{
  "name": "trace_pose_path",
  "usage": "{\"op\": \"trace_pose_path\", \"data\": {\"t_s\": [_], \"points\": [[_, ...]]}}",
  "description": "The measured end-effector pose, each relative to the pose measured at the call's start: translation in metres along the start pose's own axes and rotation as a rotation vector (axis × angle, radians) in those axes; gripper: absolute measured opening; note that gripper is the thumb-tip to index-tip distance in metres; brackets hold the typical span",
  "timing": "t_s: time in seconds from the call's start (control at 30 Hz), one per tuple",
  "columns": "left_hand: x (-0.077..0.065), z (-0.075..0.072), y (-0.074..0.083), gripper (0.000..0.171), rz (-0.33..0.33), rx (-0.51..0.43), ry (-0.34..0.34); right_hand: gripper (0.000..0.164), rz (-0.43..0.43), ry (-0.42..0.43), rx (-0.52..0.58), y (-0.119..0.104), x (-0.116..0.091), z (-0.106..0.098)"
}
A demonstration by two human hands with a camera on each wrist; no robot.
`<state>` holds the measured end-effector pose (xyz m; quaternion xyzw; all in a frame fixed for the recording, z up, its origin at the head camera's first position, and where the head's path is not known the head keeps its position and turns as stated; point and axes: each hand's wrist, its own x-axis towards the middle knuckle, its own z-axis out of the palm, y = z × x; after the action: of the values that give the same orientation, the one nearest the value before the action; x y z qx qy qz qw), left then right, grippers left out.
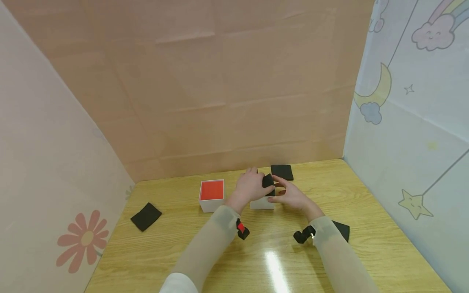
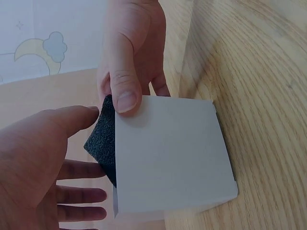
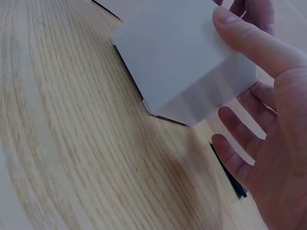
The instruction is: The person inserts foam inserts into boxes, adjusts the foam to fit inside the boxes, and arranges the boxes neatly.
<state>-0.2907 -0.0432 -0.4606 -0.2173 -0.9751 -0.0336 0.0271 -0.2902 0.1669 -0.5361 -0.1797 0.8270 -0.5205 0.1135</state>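
Note:
A white open-topped box stands on the table between the two hands. From its opening sticks a black foam square, tilted with one corner up and its lower part hidden inside the box. My left hand pinches the foam from the left, thumb near its top edge and the index finger partly behind it. At the box's right side, my right hand holds the box near the rim, its thumb on the front face and other fingers around the side.
Left of the hands is a second white box with a red top surface. More black foam squares lie at the far left, by the back wall and partly under the right forearm. Printed walls enclose the wooden table.

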Motion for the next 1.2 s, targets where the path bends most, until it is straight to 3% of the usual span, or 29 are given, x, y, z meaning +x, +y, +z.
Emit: {"op": "trace_pose_path", "data": {"t_s": [0.2, 0.57, 0.93, 1.07, 1.2], "points": [[0.004, 0.004, 0.005, 0.063, -0.018, 0.002, 0.027, 0.103, 0.008, 0.006, 0.009, 0.001, 0.0, 0.0], [0.004, 0.002, 0.011, 0.055, -0.016, -0.104, 0.049, 0.106, 0.021, 0.008, 0.019, 0.002, 0.002, 0.001], [0.008, 0.008, 0.013, 0.055, -0.082, -0.126, 0.036, 0.103, -0.014, 0.004, 0.008, 0.004, 0.0, 0.0], [0.009, 0.012, 0.01, 0.056, -0.065, -0.145, 0.043, 0.103, -0.011, 0.001, 0.004, 0.004, 0.001, 0.0], [0.011, 0.011, 0.006, 0.047, 0.0, -0.148, 0.107, 0.102, 0.001, 0.014, -0.009, 0.003, 0.001, -0.001]]}}
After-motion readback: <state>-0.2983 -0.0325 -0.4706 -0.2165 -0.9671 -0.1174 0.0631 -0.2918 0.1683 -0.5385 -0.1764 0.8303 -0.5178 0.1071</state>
